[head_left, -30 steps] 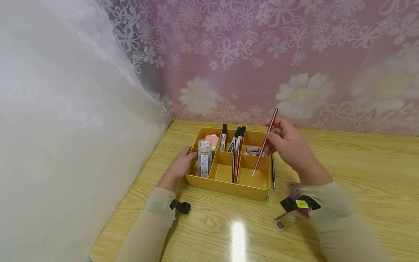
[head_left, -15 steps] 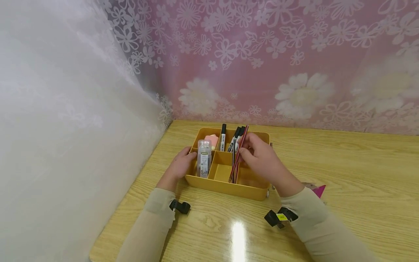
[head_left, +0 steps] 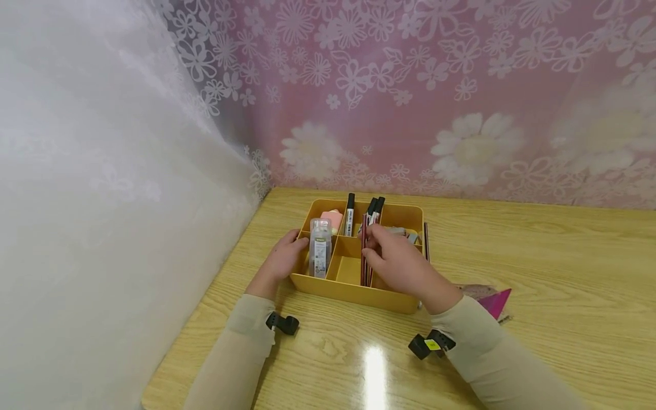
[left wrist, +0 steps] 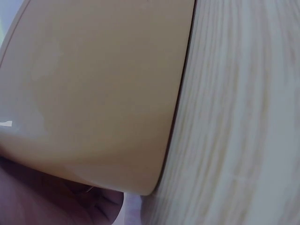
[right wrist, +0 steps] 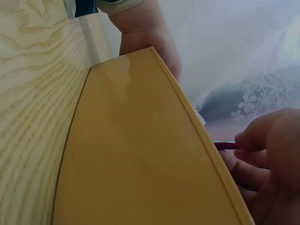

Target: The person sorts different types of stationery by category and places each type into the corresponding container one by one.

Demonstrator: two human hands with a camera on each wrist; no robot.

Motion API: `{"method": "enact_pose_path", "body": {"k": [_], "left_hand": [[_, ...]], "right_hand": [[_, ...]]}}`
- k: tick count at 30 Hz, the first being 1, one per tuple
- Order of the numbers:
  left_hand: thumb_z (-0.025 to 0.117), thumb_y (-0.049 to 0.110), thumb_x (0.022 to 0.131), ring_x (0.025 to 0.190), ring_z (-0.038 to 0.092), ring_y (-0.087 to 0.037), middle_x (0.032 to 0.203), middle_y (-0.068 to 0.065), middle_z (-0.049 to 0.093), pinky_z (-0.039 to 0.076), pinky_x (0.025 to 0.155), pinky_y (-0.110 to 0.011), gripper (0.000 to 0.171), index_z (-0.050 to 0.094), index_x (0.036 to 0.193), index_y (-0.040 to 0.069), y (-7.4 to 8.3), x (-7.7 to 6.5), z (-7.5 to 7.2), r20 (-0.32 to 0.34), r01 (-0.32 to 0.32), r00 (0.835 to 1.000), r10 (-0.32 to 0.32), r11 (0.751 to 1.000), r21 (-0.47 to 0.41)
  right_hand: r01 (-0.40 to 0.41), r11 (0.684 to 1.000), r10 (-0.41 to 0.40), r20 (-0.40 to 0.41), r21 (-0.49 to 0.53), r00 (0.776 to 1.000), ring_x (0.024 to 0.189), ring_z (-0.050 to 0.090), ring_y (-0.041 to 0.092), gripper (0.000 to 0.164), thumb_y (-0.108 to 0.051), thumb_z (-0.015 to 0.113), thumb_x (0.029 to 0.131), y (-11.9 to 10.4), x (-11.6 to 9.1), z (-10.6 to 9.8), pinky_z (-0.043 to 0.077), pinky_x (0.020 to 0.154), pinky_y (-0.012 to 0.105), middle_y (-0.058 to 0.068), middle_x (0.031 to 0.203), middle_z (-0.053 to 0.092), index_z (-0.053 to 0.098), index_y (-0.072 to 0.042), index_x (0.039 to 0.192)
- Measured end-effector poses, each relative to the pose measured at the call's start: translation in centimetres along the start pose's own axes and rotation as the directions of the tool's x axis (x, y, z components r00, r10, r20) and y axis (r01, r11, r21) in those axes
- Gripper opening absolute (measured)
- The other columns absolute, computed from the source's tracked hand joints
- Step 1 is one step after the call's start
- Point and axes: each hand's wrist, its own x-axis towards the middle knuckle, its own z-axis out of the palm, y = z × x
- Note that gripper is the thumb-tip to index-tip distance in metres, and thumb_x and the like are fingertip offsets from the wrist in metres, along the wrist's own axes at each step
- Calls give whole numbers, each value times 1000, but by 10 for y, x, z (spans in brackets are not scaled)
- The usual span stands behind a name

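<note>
A yellow divided box (head_left: 353,294) stands on the table. Its left side is held by my left hand (head_left: 281,259), thumb at the rim and fingers along the outer wall (left wrist: 103,84). My right hand (head_left: 402,262) pinches a dark red pencil (head_left: 364,245) between thumb and fingers. The pencil stands nearly upright in the front middle compartment, close beside other pencils that the hand partly covers. In the right wrist view the pencil (right wrist: 226,146) shows between the fingertips above the box rim. A clear labelled bottle (head_left: 320,247) fills part of the front left compartment.
Black-capped markers (head_left: 350,215) stand in the back middle compartment, a pink item (head_left: 332,219) at back left, small grey pieces (head_left: 397,230) at back right. A dark pencil (head_left: 426,242) lies along the box's right side. A magenta triangular piece (head_left: 494,303) lies right of the forearm.
My right hand has moved left with the red pencil, from over the right compartments into the front middle one. The pencil has turned from tilted to nearly upright. My left hand stays put.
</note>
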Motion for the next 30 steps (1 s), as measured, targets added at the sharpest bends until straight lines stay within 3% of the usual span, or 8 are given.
{"method": "enact_pose_path", "body": {"k": [5, 15, 22, 30], "left_hand": [[42, 37, 106, 135, 45, -36, 147, -15, 49, 33, 113, -55, 52, 46, 150, 10, -1, 0, -1, -2, 2, 1000, -2, 1000, -4], [42, 37, 106, 136, 44, -36, 148, -15, 48, 32, 114, -55, 53, 45, 151, 9, -1, 1, 0, -2, -4, 1000, 4, 1000, 1], [42, 36, 106, 134, 45, -35, 146, -15, 49, 33, 113, -54, 51, 46, 149, 8, -3, 2, 0, -2, -12, 1000, 12, 1000, -3], [42, 34, 106, 130, 48, -35, 143, -16, 52, 36, 111, -54, 50, 48, 148, 6, -6, 5, 0, 5, -31, 1000, 31, 999, -23]], "right_hand": [[-5, 1000, 5, -46, -4, 999, 70, 55, 16, 37, -16, 56, 103, 2, 0, -6, 48, 67, 35, -1, 97, 65, 50, -7, 138], [-110, 994, 111, -96, 15, 989, 91, 59, 24, 32, -23, 54, 105, 20, -2, -39, 49, 78, 41, 7, 108, 65, 54, -10, 134], [-198, 980, 193, -142, -21, 971, 79, 55, 26, 30, -25, 52, 105, 47, -4, -64, 47, 69, 41, 10, 104, 61, 53, -8, 130], [-267, 960, 259, -91, -87, 962, 73, 54, 26, 34, -22, 53, 103, 72, -2, -68, 46, 63, 39, 15, 99, 60, 51, 0, 129]]}}
